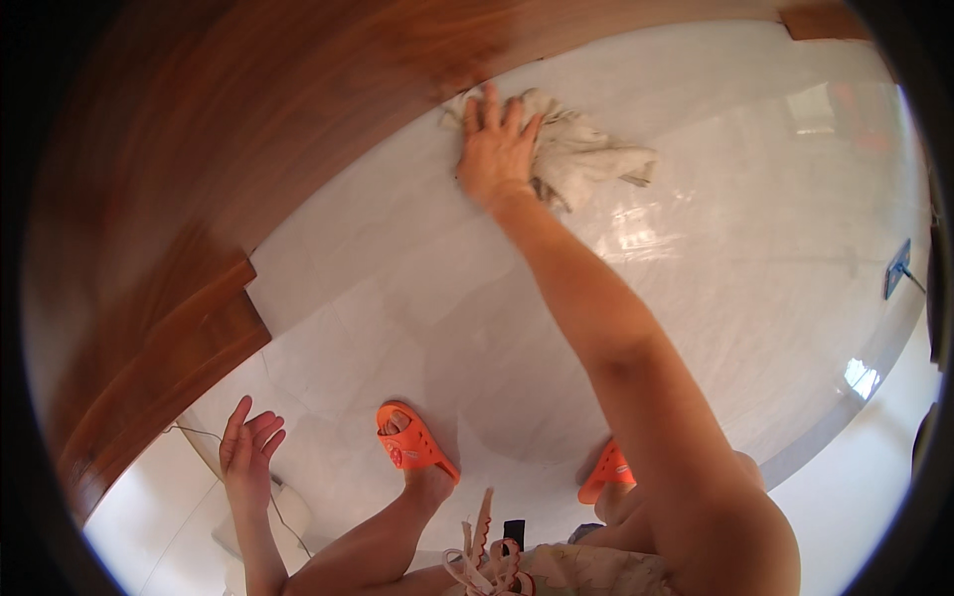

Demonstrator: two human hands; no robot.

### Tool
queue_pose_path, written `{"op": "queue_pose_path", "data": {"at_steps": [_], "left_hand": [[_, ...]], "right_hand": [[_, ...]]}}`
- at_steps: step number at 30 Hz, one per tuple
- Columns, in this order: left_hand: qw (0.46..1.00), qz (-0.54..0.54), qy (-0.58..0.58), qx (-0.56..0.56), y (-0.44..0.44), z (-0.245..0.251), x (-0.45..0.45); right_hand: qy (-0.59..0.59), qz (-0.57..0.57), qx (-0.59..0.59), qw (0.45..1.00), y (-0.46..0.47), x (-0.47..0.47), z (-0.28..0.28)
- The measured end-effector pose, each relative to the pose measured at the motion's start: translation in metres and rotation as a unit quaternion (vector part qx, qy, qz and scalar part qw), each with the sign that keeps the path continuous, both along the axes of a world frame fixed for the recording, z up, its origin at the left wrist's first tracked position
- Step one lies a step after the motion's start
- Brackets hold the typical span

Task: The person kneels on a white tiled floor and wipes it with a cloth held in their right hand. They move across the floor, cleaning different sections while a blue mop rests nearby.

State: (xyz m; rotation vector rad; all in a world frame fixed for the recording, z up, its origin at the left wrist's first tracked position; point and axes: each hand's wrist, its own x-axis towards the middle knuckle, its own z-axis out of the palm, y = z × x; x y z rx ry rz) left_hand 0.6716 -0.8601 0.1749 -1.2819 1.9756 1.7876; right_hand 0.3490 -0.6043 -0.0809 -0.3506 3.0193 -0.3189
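My right hand (496,153) is stretched far forward, its fingers spread and its palm pressing on a crumpled off-white cloth (589,156). The cloth lies on the glossy pale tiled floor (373,298), against the base of a reddish-brown wooden furniture panel (298,112). Part of the cloth is hidden under the hand, and the rest trails to the right. Down at the lower left, my left hand (251,447) is raised with loosely parted fingers and holds nothing.
My feet wear orange slippers (417,443), set wide apart on the floor. A stepped wooden base (216,320) juts out at the left. Near my left hand runs a thin cable (279,514). A blue flat mop head (897,270) stands at the far right.
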Motion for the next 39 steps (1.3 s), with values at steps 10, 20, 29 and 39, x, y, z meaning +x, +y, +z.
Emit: {"op": "queue_pose_path", "data": {"at_steps": [10,20,29,39], "left_hand": [[0.999,-0.005,0.039,0.014,0.008,-0.007,-0.029],[0.958,-0.227,-0.095,0.146,0.056,-0.106,-0.033],[0.952,-0.238,-0.037,0.188,0.049,-0.143,-0.016],[0.989,-0.119,-0.035,0.078,-0.015,-0.171,0.03]], "right_hand": [[-0.019,0.387,-0.045,0.921,0.049,0.174,0.009],[0.03,0.118,-0.132,0.984,0.124,0.106,0.056],[0.01,-0.085,0.08,0.993,0.12,0.08,0.022],[-0.013,0.123,0.007,0.992,-0.14,0.112,0.016]]}}
